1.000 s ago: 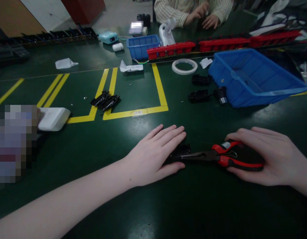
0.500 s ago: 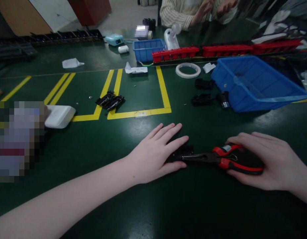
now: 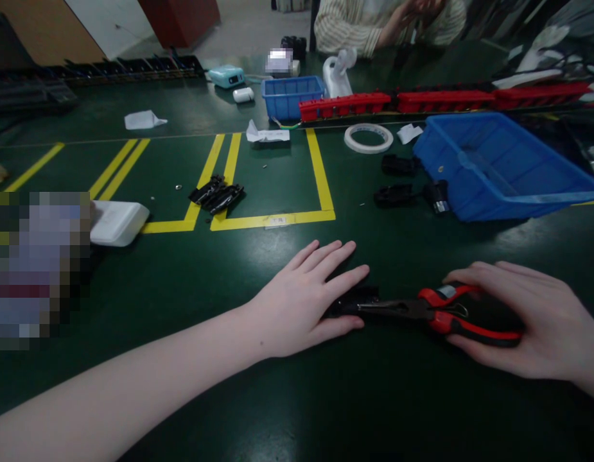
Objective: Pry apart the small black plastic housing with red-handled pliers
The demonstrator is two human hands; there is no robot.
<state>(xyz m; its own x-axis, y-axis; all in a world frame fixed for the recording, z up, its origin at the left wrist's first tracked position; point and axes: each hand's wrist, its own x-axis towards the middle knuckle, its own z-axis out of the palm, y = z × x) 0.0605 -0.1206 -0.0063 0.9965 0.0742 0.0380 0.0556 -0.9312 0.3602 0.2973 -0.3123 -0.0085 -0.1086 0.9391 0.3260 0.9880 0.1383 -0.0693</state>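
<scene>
Left hand [image 3: 309, 298]: fingers spread over black part [image 3: 357, 303] | right hand [image 3: 528, 321]: fingers gripping red-handled pliers [image 3: 441, 309]

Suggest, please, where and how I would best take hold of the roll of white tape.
I'd pinch the near-left rim of the roll of white tape from above, one finger inside the hole and the thumb outside. It lies flat with its centre open, and that side looks free, while crumpled paper and a black part sit close on the right.
</scene>
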